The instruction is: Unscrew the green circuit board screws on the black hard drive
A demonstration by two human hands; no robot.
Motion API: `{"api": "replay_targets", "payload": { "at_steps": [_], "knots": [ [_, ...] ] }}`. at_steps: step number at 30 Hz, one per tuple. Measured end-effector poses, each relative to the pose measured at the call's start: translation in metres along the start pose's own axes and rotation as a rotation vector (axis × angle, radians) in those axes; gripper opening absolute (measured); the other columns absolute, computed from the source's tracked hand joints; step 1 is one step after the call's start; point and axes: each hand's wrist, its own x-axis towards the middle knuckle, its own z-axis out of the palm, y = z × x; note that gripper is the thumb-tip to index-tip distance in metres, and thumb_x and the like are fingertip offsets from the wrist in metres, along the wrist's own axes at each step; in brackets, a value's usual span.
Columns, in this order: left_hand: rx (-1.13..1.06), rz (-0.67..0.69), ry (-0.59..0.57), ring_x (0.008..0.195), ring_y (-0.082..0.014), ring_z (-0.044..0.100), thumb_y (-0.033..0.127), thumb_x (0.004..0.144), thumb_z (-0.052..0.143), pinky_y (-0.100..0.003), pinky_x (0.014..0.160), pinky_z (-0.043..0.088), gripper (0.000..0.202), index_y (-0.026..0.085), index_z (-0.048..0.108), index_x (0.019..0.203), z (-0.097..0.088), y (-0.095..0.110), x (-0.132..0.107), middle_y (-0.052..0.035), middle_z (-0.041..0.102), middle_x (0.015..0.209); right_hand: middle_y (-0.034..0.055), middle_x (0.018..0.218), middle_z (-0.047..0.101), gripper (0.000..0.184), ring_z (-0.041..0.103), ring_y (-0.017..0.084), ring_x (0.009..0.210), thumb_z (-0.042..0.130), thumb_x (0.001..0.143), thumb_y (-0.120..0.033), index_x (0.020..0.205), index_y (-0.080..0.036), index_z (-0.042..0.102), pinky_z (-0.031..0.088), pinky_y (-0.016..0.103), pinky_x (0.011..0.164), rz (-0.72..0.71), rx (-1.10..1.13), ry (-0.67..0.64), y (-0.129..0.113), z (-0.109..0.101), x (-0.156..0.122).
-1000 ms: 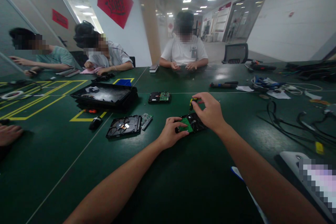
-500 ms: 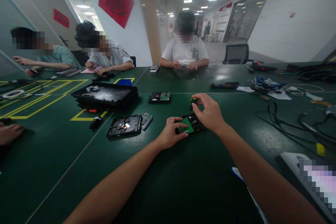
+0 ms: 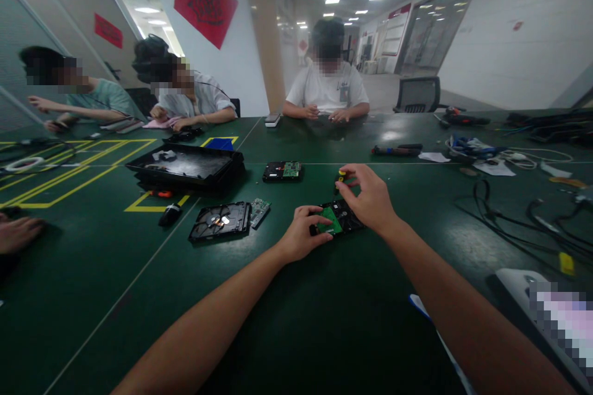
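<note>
Left forearm: is reaching in diagonally from the table's near side, low and almost straight.
Right forearm: is slanting in from the near right corner, passing over a blue-edged white item.
Left hand: is staying where it was a moment ago, wrist low, fingers partly spread; its grip is keeping hold of the left end of the hard drive, thumb along the near edge.
Hard drive: is lying flat, well in from all the table's edges, green board facing up, and is showing no shift.
Right hand: is hanging over the drive's right part, wrist arched, fingers curling down; its grip is nearly closed, pinching the screwdriver between thumb and fingertips.
Screwdriver: is standing roughly upright; its yellow-and-black handle is now showing a different face than half a second ago, so it is probably being twisted in place. Its tip is too small to make out.
Work: is seemingly continuing at one spot, nothing visibly coming off the drive.
Opened drive: is lying toward the left edge, a loose circuit board just beside it.
Second drive: is lying farther off, toward the far edge.
Co-worker: is sitting at the far edge, forearms resting on the table.
</note>
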Motion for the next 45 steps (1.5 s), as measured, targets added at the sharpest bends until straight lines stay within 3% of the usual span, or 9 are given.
{"api": "replay_targets", "payload": {
  "at_steps": [7,19,24,30,45],
  "knots": [
    [-0.002,0.015,0.007,0.134,-0.0326,0.044,0.037,0.081,0.081,-0.054,0.114,0.04,0.035,0.031,0.075,0.115,0.0002,-0.0006,-0.0007,-0.0093,0.055,0.136,0.0105,0.116,0.067,0.028,0.068,0.025,0.095,0.061,0.092,-0.023,0.12,-0.023,0.059,0.059,0.042,0.081,0.026,0.016,0.007,-0.0003,0.0017,-0.0016],
    [-0.011,0.015,0.015,0.133,-0.0335,0.045,0.037,0.08,0.082,-0.055,0.114,0.04,0.035,0.031,0.076,0.114,0.0001,-0.0005,-0.0004,-0.0094,0.055,0.136,0.0114,0.116,0.066,0.028,0.068,0.024,0.094,0.06,0.092,-0.023,0.12,-0.021,0.056,0.059,0.042,0.081,0.048,0.025,-0.006,0.0024,0.0027,-0.0019],
    [0.003,0.006,0.002,0.134,-0.0325,0.043,0.038,0.081,0.081,-0.055,0.115,0.038,0.035,0.031,0.076,0.115,0.0002,-0.0008,-0.0002,-0.0088,0.055,0.137,0.0123,0.116,0.065,0.024,0.067,0.025,0.097,0.061,0.093,-0.025,0.116,-0.021,0.059,0.057,0.043,0.084,-0.01,-0.028,0.007,0.0025,0.0025,-0.0015],
    [0.01,0.003,-0.014,0.135,-0.0314,0.042,0.038,0.082,0.08,-0.053,0.116,0.038,0.035,0.03,0.075,0.116,-0.0011,-0.0001,-0.001,-0.0085,0.054,0.138,0.0112,0.113,0.068,0.027,0.069,0.025,0.093,0.061,0.093,-0.024,0.12,-0.021,0.057,0.059,0.043,0.083,0.042,0.009,0.009,0.0037,0.0036,-0.0021],
    [0.01,0.012,-0.003,0.134,-0.0314,0.043,0.037,0.082,0.081,-0.053,0.115,0.039,0.034,0.03,0.076,0.115,-0.0016,0.0014,-0.0008,-0.0088,0.055,0.136,0.011,0.113,0.066,0.019,0.068,0.025,0.096,0.06,0.095,-0.027,0.113,-0.022,0.059,0.057,0.043,0.084,-0.02,-0.048,0.022,0.0032,0.0023,-0.0018]
  ]
}}
